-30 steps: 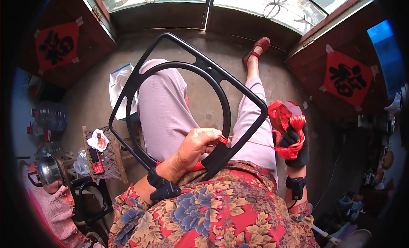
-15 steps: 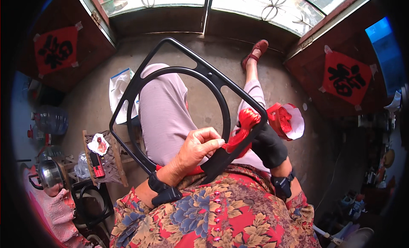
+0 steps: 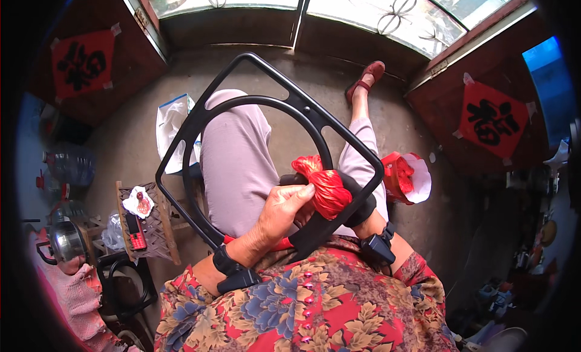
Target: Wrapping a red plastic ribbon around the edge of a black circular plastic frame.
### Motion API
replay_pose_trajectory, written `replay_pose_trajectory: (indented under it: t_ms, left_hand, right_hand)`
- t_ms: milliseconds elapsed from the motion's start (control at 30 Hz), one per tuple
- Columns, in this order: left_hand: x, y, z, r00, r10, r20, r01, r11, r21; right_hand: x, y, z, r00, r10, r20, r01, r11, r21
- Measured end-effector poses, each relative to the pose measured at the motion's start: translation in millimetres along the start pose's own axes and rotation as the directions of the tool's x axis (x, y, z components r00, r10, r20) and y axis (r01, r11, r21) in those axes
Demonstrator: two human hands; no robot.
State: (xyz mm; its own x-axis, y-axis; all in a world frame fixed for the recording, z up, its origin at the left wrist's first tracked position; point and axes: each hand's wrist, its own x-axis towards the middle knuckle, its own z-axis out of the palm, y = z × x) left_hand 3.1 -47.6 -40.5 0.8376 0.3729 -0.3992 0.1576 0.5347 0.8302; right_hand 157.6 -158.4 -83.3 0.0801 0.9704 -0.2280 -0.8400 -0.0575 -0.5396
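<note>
A black square frame (image 3: 299, 101) with a round ring opening lies across my lap, tilted so one corner points away. Red wrapping (image 3: 281, 244) covers part of its near side. Inside the ring opening, close to the right bar, is a bulging bundle of glossy red cord (image 3: 330, 195). My bare left hand (image 3: 281, 207) pinches at its left side, thumb on top. My right hand (image 3: 357, 192), in a black glove, reaches beneath the frame's right bar and closes around the bundle from below; most of its fingers are hidden by the frame and cord.
Right of my leg stands a red and white bag (image 3: 411, 176) with red material in it. To the left are a paper bag (image 3: 172, 131), a woven stool (image 3: 154, 231) bearing a red phone (image 3: 136, 233), a metal pot (image 3: 68, 243) and another black frame (image 3: 124, 285). Doors stand ahead.
The cord bundle has moved left from the frame's right corner into the ring opening. My gloved right hand has moved left with it under the bar, and my left hand now meets the bundle.
</note>
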Motion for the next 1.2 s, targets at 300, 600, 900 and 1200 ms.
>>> replay_pose_trajectory:
  t_ms: [300,600,900,1200]
  left_hand:
    - [2,-12,-11,0.970,-0.170,0.172,0.215,0.932,-0.291]
    - [-4,7,-7,0.973,-0.152,0.173,0.198,0.936,-0.291]
    - [2,0,-5,0.994,-0.056,0.093,0.062,0.996,-0.061]
    - [-5,3,-4,0.990,0.041,0.137,-0.032,0.997,-0.067]
  right_hand:
    - [-5,-20,-7,0.899,-0.402,-0.173,0.363,0.906,-0.218]
    - [-107,-64,-5,0.817,-0.475,-0.326,0.508,0.861,0.019]
    - [-104,-67,-8,0.815,-0.187,-0.548,0.180,0.981,-0.068]
    - [-12,-49,35,0.971,-0.133,-0.198,0.070,0.953,-0.296]
